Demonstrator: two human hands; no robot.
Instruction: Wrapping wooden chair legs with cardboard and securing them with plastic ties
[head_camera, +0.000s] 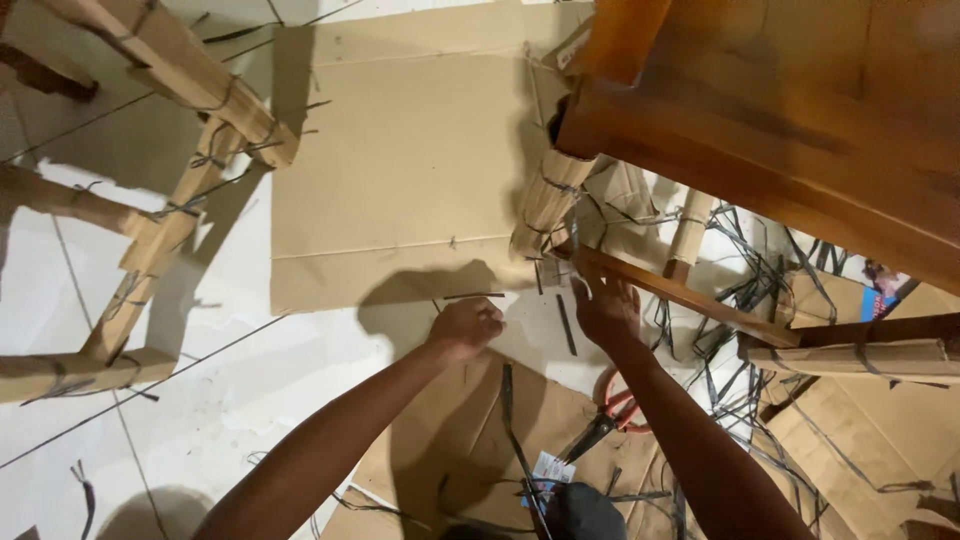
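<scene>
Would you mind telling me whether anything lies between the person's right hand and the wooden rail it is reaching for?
Nothing visible does. The right hand has its fingers already up against the wooden rail, just below the cardboard-wrapped leg. The left hand is apart from it, pinching a dark strap piece.

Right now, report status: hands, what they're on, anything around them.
Left hand closed on a short black strap piece. Right hand open, fingers at the wooden rail. Cut straps and scissors litter the cardboard nearby.
</scene>
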